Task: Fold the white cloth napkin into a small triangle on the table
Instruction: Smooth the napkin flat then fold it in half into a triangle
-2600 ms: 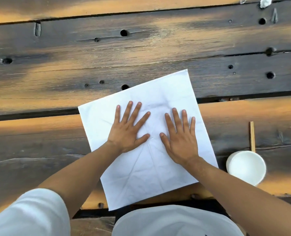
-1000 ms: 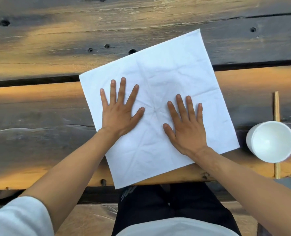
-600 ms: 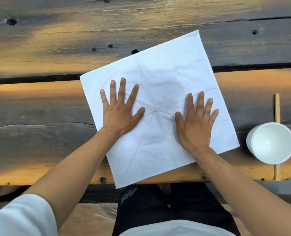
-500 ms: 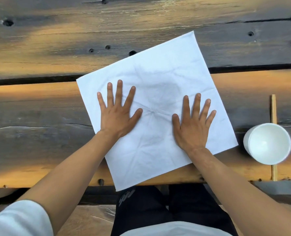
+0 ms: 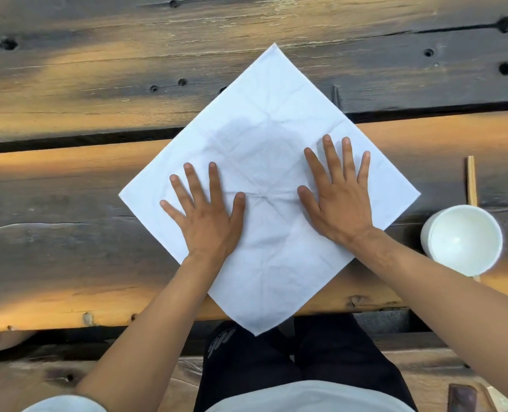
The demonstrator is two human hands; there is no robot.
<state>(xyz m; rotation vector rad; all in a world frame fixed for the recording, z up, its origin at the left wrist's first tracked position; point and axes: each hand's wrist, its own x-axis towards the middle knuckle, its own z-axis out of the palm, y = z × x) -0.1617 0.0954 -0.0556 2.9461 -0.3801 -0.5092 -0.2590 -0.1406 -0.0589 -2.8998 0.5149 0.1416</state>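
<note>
Both hands, left hand [image 5: 205, 219] and right hand [image 5: 340, 203], press spread flat on the unfolded napkin [image 5: 264, 120] set as a diamond on the counter [image 5: 68, 248], likely awaiting the 1st corner-to-corner fold.

There is a single view, from a wide-angle camera worn on the person's head, looking forward and steeply down, almost straight onto the wooden worktop [image 5: 68, 257]. It sits close: the white napkin [image 5: 270, 120] lies near the middle of the frame and fills a large share of it, with its nearest corner hanging over the worktop's near edge. Below the napkin the view takes in the person's own lap and both forearms, which enter from the bottom corners. Above the napkin the planks run on to the top edge. Right of the napkin a white cup [image 5: 462, 240] stands near the frame's edge. The planks' lines bow slightly toward the borders.
</note>
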